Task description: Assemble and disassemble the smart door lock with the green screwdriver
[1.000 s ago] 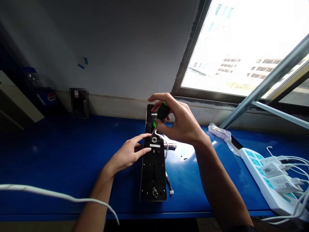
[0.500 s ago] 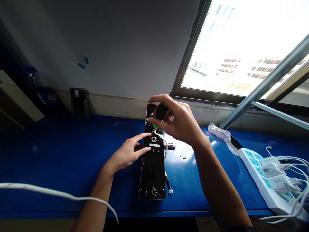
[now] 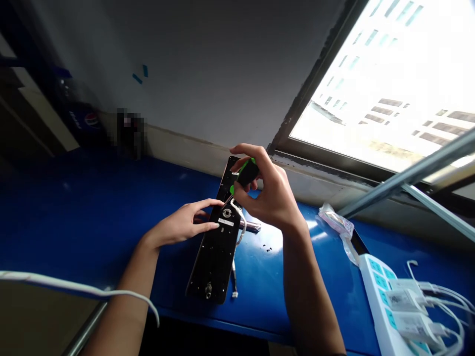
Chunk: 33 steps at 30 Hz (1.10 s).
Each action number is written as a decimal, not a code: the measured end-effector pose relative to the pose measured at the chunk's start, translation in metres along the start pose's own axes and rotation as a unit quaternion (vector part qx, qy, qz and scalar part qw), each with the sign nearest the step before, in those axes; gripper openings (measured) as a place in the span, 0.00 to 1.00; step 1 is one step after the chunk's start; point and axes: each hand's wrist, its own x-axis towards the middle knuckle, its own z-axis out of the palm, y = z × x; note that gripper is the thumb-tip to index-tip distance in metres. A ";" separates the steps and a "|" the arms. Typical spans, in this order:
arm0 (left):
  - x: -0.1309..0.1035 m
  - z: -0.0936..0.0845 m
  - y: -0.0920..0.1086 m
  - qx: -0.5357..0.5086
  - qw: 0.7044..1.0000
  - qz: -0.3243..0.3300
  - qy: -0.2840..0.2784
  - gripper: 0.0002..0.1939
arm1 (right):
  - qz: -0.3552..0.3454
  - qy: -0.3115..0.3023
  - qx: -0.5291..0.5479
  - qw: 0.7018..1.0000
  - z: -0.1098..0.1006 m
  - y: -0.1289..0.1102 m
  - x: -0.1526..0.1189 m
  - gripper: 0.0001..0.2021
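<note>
A long black panel [image 3: 214,257], perhaps a lock housing, lies on the blue table with its fittings facing up. My right hand [image 3: 272,193] is closed around a black and green screwdriver [image 3: 248,173], its thin shaft slanting down to the panel's upper middle. With thumb and index finger on the panel's left side, my left hand [image 3: 176,223] steadies it; the index fingertip is close to the shaft's tip, which is partly hidden. A white wrapped cable [image 3: 243,218] runs along the panel's right edge, and a connector [image 3: 234,294] rests lower down.
Tiny dark pieces, likely screws [image 3: 267,248], lie right of the panel. A white power strip [image 3: 373,291] with chargers and cables stands at right, near a plastic packet [image 3: 336,220]. One white cable [image 3: 74,284] crosses before my left forearm. A bottle [image 3: 83,118] stands back left.
The view has turned, so the panel appears more tilted and its lower end farther left. My right hand still holds the screwdriver at the panel, and my left hand stays on its left side.
</note>
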 end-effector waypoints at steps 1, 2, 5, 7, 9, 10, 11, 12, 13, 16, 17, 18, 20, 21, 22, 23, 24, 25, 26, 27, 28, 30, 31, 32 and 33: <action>-0.002 0.003 0.000 -0.008 1.000 -0.001 0.009 0.29 | 0.001 -0.002 0.007 1.000 0.000 0.002 0.000 0.28; -0.003 0.006 0.000 -0.015 1.000 -0.003 0.020 0.29 | 0.004 -0.003 0.013 1.000 -0.001 0.003 0.001 0.26; -0.008 0.015 0.001 -0.025 0.998 -0.010 0.054 0.26 | 0.010 0.004 0.025 1.000 -0.001 0.007 0.001 0.20; -0.011 0.020 0.002 -0.022 0.997 -0.017 0.070 0.26 | 0.014 0.004 0.041 0.999 0.000 0.009 0.001 0.19; -0.013 0.023 0.003 -0.017 0.997 -0.023 0.076 0.26 | 0.014 -0.006 0.065 0.998 0.000 0.011 0.001 0.21; -0.013 0.025 0.003 -0.014 0.996 -0.025 0.079 0.26 | 0.012 -0.013 0.077 0.997 0.000 0.012 0.001 0.23; -0.014 0.026 0.003 -0.012 0.996 -0.027 0.084 0.26 | 0.007 -0.017 0.089 0.996 0.001 0.012 0.001 0.26; -0.014 0.027 0.003 -0.011 0.995 -0.029 0.090 0.26 | 0.002 -0.017 0.099 0.995 0.002 0.013 0.001 0.27; -0.014 0.028 0.003 -0.012 0.995 -0.030 0.095 0.26 | -0.003 -0.015 0.106 0.994 0.003 0.013 0.002 0.28; -0.014 0.029 0.003 -0.026 0.994 -0.030 0.101 0.26 | -0.008 -0.011 0.118 0.993 0.005 0.015 0.005 0.22; -0.014 0.030 0.004 -0.030 0.994 -0.033 0.098 0.26 | -0.007 -0.010 0.120 0.993 0.006 0.016 0.006 0.20; -0.014 0.030 0.004 -0.033 0.994 -0.036 0.097 0.27 | -0.008 -0.011 0.121 0.993 0.006 0.017 0.007 0.18; -0.014 0.029 0.005 -0.033 0.994 -0.041 0.096 0.27 | -0.014 -0.013 0.125 0.992 0.006 0.018 0.008 0.17; -0.014 0.029 0.005 -0.032 0.994 -0.043 0.097 0.27 | -0.017 -0.016 0.126 0.992 0.006 0.018 0.008 0.19; -0.013 0.028 0.005 -0.031 0.994 -0.045 0.098 0.26 | -0.018 -0.020 0.127 0.992 0.006 0.018 0.008 0.22; -0.013 0.028 0.004 -0.032 0.994 -0.046 0.098 0.26 | -0.017 -0.024 0.127 0.991 0.006 0.018 0.008 0.25; -0.012 0.027 0.002 -0.034 0.994 -0.046 0.097 0.25 | -0.015 -0.025 0.124 0.992 0.006 0.018 0.008 0.27; -0.011 0.026 0.001 -0.036 0.994 -0.048 0.095 0.25 | -0.012 -0.025 0.118 0.993 0.007 0.019 0.008 0.28; -0.009 0.026 -0.001 -0.038 0.994 -0.050 0.094 0.25 | -0.009 -0.022 0.109 0.994 0.007 0.019 0.008 0.27; -0.008 0.024 -0.002 -0.040 0.994 -0.052 0.092 0.24 | -0.007 -0.018 0.099 0.995 0.008 0.020 0.008 0.24; -0.006 0.023 -0.002 -0.040 0.994 -0.055 0.088 0.23 | -0.005 -0.011 0.088 0.996 0.009 0.021 0.008 0.21; -0.003 0.020 0.000 -0.036 0.995 -0.056 0.080 0.22 | -0.002 0.000 0.079 0.997 0.009 0.022 0.008 0.16; -0.001 0.017 0.002 -0.031 0.995 -0.054 0.074 0.22 | -0.002 0.000 0.080 0.997 0.009 0.022 0.008 0.14; 0.001 0.015 0.004 -0.025 0.996 -0.055 0.069 0.23 | -0.003 -0.004 0.087 0.996 0.008 0.022 0.008 0.15; 0.003 0.013 0.006 -0.018 0.996 -0.057 0.066 0.24 | -0.004 -0.010 0.096 0.995 0.007 0.021 0.007 0.17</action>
